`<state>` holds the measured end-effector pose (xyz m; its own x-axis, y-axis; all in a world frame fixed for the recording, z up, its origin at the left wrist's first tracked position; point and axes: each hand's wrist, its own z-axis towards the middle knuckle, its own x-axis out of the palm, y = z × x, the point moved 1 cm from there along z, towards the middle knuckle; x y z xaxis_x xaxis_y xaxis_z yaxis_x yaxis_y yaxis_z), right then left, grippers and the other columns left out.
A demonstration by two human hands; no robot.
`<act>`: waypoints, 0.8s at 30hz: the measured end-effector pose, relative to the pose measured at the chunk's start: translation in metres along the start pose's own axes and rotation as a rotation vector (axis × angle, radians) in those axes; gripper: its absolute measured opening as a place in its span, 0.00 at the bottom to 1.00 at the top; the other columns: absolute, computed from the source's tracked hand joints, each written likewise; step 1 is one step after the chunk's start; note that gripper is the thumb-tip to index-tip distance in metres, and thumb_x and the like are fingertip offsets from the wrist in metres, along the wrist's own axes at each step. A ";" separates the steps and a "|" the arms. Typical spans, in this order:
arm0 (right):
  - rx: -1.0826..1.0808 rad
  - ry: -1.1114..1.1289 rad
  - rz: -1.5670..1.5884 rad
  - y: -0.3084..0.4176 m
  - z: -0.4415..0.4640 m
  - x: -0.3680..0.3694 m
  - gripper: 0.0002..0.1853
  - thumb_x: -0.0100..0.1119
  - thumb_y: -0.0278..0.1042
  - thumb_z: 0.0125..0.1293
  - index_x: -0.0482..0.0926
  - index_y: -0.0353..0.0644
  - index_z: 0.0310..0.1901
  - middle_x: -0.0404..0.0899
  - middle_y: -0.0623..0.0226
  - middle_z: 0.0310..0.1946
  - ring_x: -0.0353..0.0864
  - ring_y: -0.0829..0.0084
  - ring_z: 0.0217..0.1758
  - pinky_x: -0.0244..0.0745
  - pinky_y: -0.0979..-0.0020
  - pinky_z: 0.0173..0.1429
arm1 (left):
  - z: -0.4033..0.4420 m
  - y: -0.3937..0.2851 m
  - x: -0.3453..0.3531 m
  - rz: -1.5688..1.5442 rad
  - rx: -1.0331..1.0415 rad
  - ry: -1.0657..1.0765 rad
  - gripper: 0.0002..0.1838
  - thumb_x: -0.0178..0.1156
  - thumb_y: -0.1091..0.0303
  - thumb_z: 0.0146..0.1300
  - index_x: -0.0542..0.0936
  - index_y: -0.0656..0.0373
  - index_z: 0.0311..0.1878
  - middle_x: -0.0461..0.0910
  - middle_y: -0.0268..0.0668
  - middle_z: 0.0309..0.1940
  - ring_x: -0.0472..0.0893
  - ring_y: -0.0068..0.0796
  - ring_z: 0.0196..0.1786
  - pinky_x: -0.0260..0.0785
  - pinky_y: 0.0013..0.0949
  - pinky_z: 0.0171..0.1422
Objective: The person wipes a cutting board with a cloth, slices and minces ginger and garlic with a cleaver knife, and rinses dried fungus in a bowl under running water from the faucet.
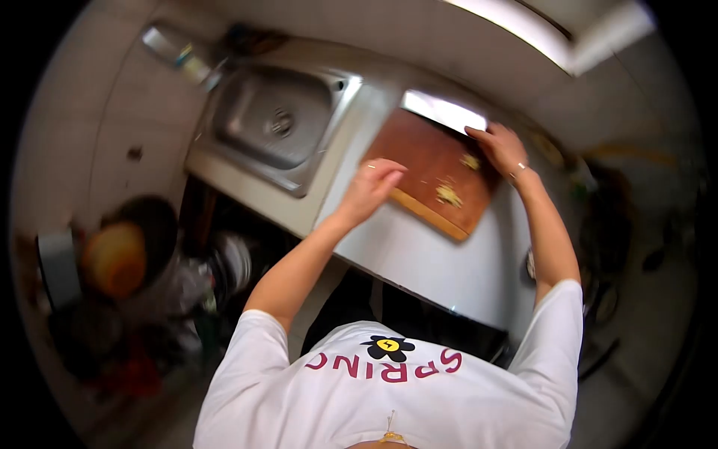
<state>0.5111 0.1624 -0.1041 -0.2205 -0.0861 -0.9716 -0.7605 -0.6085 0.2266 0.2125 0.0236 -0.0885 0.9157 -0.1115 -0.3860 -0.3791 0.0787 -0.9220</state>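
A brown wooden cutting board (pixel 419 153) lies at an angle on the white counter. Two small piles of pale yellow chopped bits rest on it, one pile (pixel 449 196) near the front edge and a smaller pile (pixel 470 161) beside my right wrist. Along the board's far edge is a cleaver (pixel 445 111), its broad blade bright with glare. My right hand (pixel 501 150) is closed at the cleaver's right end, where the handle is hidden. Over the board's left edge, my left hand (pixel 372 191) has thumb and fingers pressed together; anything between them is too small to tell.
To the left, a steel sink (pixel 318 161) is set into the counter. The white counter (pixel 389 251) runs along in front of the board. Below left stand a dark pan with an orange-brown round item (pixel 114 258) and blurred bags. A wall rises behind the board.
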 end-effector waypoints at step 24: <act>-0.143 -0.047 0.856 0.387 -0.109 0.084 0.22 0.41 0.29 0.73 0.67 0.36 0.67 0.72 0.52 0.62 0.69 0.57 0.66 0.62 0.61 0.70 | -0.230 -0.004 -0.012 -1.528 -0.843 -0.446 0.24 0.42 0.53 0.76 0.72 0.62 0.62 0.71 0.46 0.62 0.69 0.32 0.67 0.60 0.38 0.72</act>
<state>0.2646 -0.1662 -0.1051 -0.7091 -0.5285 -0.4668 -0.2382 -0.4436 0.8640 0.1728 -0.2029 -0.0874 0.3934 0.6638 0.6361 0.9184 -0.3159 -0.2384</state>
